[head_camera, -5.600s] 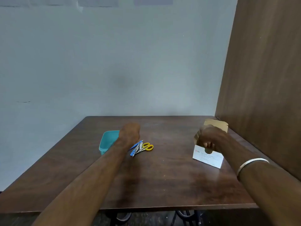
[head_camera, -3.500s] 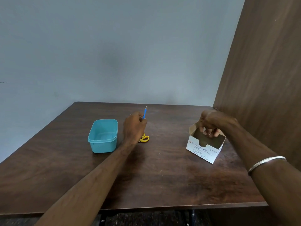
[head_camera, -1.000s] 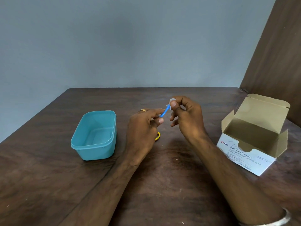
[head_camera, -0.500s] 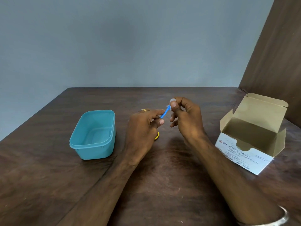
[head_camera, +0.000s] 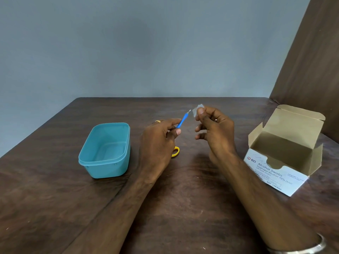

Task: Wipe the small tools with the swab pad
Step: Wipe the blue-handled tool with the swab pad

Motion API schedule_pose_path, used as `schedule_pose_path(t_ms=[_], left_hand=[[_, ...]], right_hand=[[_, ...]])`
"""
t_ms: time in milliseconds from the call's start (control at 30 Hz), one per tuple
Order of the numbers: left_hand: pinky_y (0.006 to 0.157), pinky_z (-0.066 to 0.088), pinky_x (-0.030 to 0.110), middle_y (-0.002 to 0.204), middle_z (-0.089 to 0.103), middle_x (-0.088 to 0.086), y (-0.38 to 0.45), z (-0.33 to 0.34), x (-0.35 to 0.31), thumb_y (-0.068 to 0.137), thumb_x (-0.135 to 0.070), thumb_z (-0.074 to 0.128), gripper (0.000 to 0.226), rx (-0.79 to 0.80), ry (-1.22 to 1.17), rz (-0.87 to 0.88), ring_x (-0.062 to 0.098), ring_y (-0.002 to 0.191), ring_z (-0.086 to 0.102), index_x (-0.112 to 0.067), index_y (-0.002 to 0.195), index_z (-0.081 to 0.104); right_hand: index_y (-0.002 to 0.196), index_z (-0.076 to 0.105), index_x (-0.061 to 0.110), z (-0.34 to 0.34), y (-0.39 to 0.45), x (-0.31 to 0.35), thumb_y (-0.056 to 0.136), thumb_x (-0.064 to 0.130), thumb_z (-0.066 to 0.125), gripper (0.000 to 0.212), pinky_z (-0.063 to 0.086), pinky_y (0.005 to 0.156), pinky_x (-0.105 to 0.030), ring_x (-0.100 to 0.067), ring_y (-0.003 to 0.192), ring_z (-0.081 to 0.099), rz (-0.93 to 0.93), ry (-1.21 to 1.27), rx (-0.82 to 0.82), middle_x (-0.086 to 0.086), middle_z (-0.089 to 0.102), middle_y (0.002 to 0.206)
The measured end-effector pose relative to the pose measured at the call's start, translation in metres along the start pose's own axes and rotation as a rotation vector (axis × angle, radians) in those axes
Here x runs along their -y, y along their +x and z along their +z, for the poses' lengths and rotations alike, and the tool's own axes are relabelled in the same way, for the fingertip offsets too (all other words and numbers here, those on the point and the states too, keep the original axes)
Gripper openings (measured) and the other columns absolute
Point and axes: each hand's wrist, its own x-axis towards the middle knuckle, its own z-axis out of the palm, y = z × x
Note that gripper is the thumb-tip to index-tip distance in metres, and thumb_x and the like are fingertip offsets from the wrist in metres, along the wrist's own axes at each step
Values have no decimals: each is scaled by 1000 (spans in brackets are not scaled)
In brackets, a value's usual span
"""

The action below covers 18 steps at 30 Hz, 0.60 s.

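My left hand [head_camera: 158, 142] grips a thin blue-handled tool [head_camera: 182, 120] by its lower end; its small metal tip points up and to the right. My right hand [head_camera: 214, 132] pinches a small white swab pad [head_camera: 197, 109] between thumb and fingers, just right of the tool's tip and a little apart from it. Both hands hover above the table's middle. A yellow scissors handle [head_camera: 175, 151] peeks out on the table beneath my left hand; the rest of the scissors is hidden.
An open teal plastic container [head_camera: 105, 150] sits left of my left hand. An open white cardboard box of alcohol swabs [head_camera: 286, 158] stands at the right. The dark wooden table [head_camera: 55, 198] meets a grey wall behind and a brown panel at the right.
The swab pad has come off the tool's tip, and my right hand has shifted slightly right. The tool's metal tip is now exposed.
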Motion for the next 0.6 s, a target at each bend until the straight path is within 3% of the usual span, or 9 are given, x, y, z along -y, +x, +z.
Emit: schedule_pose_path(t_ms=[300,500,600], left_hand=[[70,60,45,92,69,-9,-1,-1,-2,87,-11,69,29,-29,-120,-83,15,81,69,-21,114,71],[71,60,43,90,64,-16,-3,-1,-7,87,-10,68,31,16,-113,-34,12,80,69,-20,117,70],[70,60,41,91,61,-21,-4,-3,-10,87,-10,69,32,13,-116,-26,10,78,69,-20,118,68]], right_hand=[[93,75,12,2,-5,-1,93,20,70,9,47,45,-28,-13,57,52,37,-45,117,2,68,75],[105,75,7,3,-7,-1,93,19,70,18,48,48,-30,-18,62,54,51,-13,213,0,69,79],[108,74,7,3,-6,-1,95,20,66,20,48,49,-31,-16,59,50,57,3,257,4,64,71]])
